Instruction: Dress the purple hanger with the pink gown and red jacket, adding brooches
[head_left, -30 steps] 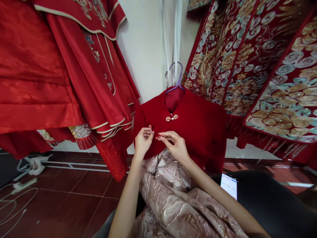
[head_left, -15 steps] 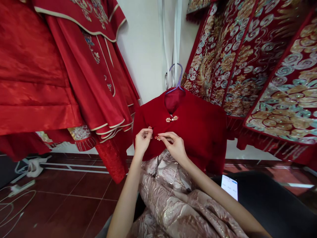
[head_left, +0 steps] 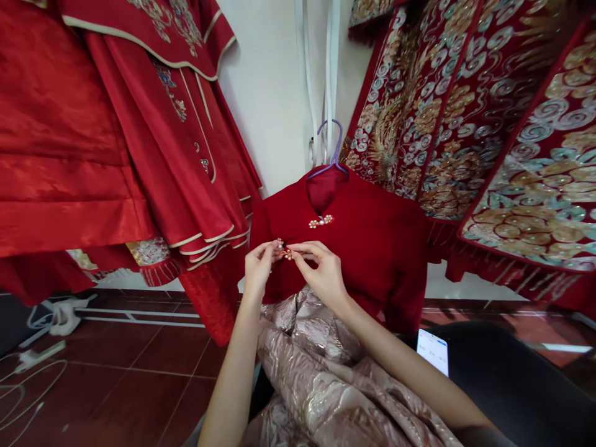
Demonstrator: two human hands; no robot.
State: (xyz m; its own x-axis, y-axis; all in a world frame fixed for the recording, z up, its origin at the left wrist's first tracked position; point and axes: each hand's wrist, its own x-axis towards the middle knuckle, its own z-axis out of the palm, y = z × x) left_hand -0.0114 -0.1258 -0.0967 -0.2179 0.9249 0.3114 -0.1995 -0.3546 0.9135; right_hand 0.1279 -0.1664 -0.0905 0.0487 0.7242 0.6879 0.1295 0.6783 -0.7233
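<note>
A dark red velvet jacket (head_left: pixel 372 236) hangs on a purple hanger (head_left: pixel 331 149) in front of me. A gold and pearl clasp (head_left: pixel 321 221) is fastened just below its collar. Lower on the front, my left hand (head_left: pixel 258 267) pinches one half of a second clasp (head_left: pixel 285 249). My right hand (head_left: pixel 321 273) pinches the other half, and the two halves meet between my fingertips. A pale pink brocade skirt (head_left: pixel 326 379) falls below the jacket, under my forearms.
Red satin garments with cream trim (head_left: pixel 139 143) hang at the left. Embroidered red and gold panels (head_left: pixel 488 124) hang at the right. A lit phone (head_left: pixel 433 351) lies on a black seat (head_left: pixel 512 385) at the lower right. White cables (head_left: pixel 32 360) lie on the red tiled floor.
Both hands have moved closer together and a little upward. The two clasp halves, apart a second ago, now touch between my fingertips.
</note>
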